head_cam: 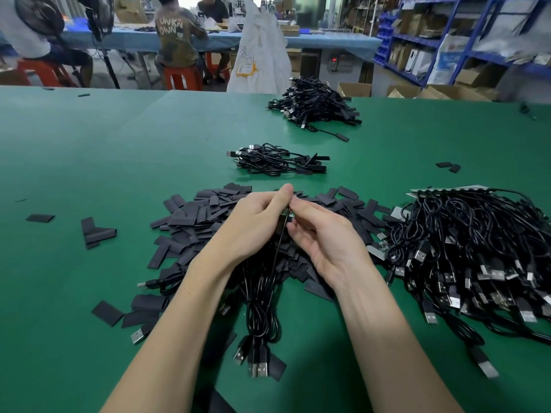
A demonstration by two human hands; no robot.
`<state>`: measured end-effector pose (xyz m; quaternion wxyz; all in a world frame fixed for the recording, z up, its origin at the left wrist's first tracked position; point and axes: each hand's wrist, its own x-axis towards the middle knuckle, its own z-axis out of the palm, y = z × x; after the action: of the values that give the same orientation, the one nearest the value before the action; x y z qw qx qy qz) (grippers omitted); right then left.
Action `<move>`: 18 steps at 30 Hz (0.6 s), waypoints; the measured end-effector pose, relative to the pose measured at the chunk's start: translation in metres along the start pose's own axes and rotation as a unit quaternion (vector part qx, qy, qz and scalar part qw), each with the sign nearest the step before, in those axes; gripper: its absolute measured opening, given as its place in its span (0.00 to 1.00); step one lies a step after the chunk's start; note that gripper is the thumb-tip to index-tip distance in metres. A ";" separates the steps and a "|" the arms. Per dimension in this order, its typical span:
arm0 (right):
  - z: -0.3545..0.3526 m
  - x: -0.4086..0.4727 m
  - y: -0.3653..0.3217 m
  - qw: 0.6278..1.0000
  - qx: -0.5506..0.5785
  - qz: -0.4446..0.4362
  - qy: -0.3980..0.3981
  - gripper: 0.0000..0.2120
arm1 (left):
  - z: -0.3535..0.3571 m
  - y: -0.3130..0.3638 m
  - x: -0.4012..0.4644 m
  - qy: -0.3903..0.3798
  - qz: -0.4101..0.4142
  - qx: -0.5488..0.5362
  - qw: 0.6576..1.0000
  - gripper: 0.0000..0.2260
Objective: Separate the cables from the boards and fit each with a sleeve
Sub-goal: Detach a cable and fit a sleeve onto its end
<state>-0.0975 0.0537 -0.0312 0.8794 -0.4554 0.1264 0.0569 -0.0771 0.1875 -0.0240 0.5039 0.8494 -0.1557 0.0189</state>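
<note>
at the centre of the frame a thin black cable with a small green board end (288, 217) is pinched between the curled fingers of the left hand (256, 222) and the right hand (320, 234), held up over the work so the end can be handled; whether a sleeve is on it cannot be told. a bunch of black usb cables (259, 317) hangs below the hands towards the lower centre. directly beneath, a heap of flat dark grey sleeves (205, 216) is kept within reach. unprocessed black cables on pale boards (477, 257) are piled at the right, and finished bundles (277, 160) are set aside at the upper centre on the green table mat (89, 150).
</note>
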 end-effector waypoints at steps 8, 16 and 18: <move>-0.002 0.000 -0.007 0.999 0.023 0.016 -0.015 0.07 | 0.019 -0.002 -0.002 0.052 0.045 -0.127 0.989 0.23; -0.005 -0.005 -0.012 0.996 0.051 0.068 -0.034 0.13 | 0.025 -0.004 -0.007 0.025 0.058 -0.244 0.968 0.28; -0.003 -0.007 -0.012 0.994 0.063 0.078 -0.043 0.07 | 0.026 -0.004 -0.008 0.020 0.051 -0.256 0.965 0.28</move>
<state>-0.1016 0.0447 -0.0212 0.9039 -0.3848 0.1268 0.1369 -0.0866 0.1688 -0.0417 0.7063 0.6822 -0.1879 0.0212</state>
